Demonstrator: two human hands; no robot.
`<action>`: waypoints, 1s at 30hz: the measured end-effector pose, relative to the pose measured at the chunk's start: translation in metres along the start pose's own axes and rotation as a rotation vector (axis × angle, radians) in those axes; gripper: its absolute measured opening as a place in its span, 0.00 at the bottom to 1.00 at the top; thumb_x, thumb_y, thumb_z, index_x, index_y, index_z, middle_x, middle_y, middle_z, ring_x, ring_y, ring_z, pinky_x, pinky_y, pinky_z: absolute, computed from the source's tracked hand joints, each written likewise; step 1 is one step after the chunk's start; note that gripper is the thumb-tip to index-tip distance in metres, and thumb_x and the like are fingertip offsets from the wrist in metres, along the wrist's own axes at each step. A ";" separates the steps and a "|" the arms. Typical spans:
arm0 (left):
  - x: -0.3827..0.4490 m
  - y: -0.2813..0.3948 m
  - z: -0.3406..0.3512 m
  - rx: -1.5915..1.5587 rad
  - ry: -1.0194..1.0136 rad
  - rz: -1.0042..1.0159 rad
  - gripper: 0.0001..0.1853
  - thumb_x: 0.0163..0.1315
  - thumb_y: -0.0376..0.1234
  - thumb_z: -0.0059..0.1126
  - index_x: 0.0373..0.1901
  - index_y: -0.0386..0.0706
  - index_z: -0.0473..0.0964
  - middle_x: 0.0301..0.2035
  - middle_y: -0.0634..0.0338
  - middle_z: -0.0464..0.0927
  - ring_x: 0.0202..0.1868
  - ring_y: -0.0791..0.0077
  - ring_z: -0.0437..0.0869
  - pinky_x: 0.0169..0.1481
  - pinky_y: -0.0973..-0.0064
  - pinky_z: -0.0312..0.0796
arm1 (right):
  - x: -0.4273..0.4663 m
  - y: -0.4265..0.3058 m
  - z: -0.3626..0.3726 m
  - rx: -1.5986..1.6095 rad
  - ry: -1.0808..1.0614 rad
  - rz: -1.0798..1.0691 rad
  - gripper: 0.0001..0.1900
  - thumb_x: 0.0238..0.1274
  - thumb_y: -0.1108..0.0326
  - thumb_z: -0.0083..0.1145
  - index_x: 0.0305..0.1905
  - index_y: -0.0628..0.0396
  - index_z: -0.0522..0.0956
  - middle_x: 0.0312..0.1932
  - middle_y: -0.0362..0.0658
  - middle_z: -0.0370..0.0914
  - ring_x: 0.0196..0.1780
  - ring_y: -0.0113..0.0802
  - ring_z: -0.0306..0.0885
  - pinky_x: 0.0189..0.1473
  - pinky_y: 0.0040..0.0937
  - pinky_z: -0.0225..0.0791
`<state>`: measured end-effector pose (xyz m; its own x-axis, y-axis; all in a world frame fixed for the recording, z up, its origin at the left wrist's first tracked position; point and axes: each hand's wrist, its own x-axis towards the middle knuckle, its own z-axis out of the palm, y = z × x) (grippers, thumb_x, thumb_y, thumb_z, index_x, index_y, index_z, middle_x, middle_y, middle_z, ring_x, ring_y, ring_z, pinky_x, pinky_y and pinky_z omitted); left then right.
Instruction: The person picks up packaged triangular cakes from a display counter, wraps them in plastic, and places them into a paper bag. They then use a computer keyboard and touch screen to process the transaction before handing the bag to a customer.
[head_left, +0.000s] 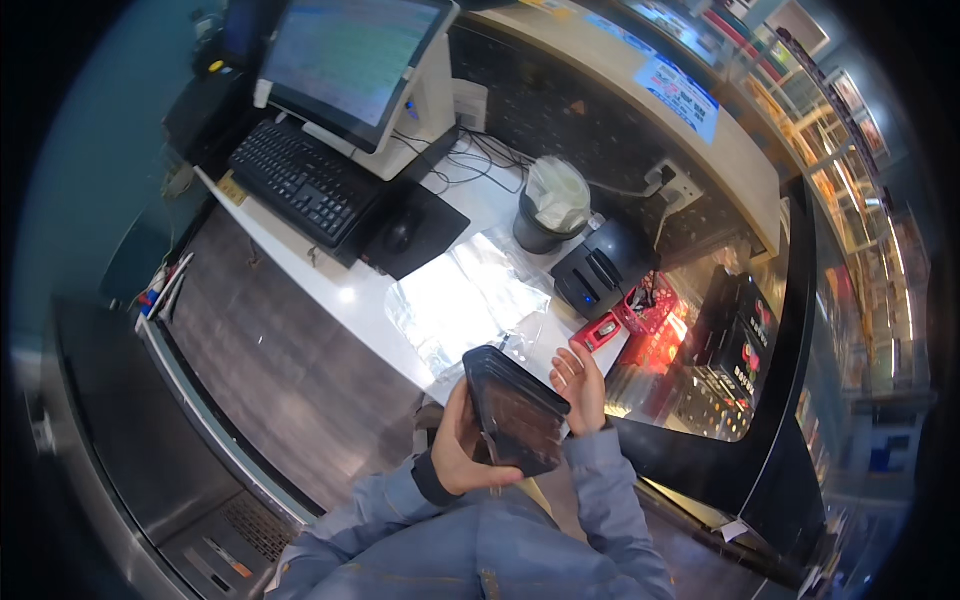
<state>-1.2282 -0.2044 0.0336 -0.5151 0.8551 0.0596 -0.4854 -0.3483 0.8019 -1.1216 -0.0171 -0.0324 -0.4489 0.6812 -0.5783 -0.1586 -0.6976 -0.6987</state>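
My left hand (456, 450) grips a dark plastic tray (521, 420) in front of my body. The tray is tilted and several nested black rims show along its upper edge, so it may be a stack. My right hand (581, 382) is raised at the right end of the tray, palm partly turned up and fingers loosely bent with nothing in them. Whether its heel touches the tray's corner cannot be told. Just beyond, a clear plastic bag (472, 296) lies flat on the white counter (330, 300) and reflects bright light.
Beyond the bag are a lined black bin (544, 229), a black card-reader-like device (592, 274), a red stapler-like item (596, 332) and a red basket (651, 304). A keyboard (300, 180), mouse (401, 229) and monitor (352, 60) stand left. A glass-topped case (720, 416) borders the right.
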 end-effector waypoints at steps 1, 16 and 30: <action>0.007 0.004 0.000 0.007 -0.038 -0.015 0.64 0.34 0.30 0.77 0.67 0.33 0.35 0.62 0.51 0.54 0.64 0.63 0.57 0.67 0.67 0.50 | -0.015 -0.007 0.011 -0.011 -0.090 -0.039 0.20 0.62 0.57 0.50 0.52 0.59 0.68 0.42 0.44 0.73 0.47 0.34 0.71 0.50 0.30 0.65; 0.050 0.047 0.028 0.442 -0.570 -0.036 0.51 0.34 0.34 0.75 0.62 0.34 0.54 0.49 0.48 0.69 0.51 0.64 0.75 0.56 0.72 0.66 | -0.147 -0.102 0.062 -0.940 -0.519 -0.818 0.49 0.29 0.49 0.75 0.58 0.69 0.65 0.54 0.54 0.67 0.58 0.46 0.65 0.59 0.38 0.57; 0.034 0.008 -0.031 -0.048 -0.093 -0.440 0.50 0.43 0.23 0.69 0.65 0.35 0.45 0.54 0.53 0.65 0.57 0.67 0.69 0.61 0.71 0.62 | 0.061 0.026 -0.075 -0.062 0.615 -0.162 0.18 0.58 0.63 0.58 0.52 0.52 0.69 0.29 0.39 0.73 0.29 0.27 0.73 0.24 0.22 0.65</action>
<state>-1.2719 -0.1900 0.0237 -0.1877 0.9558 -0.2263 -0.6773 0.0409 0.7346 -1.0875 0.0233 -0.1172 0.1664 0.7928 -0.5863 -0.1228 -0.5733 -0.8101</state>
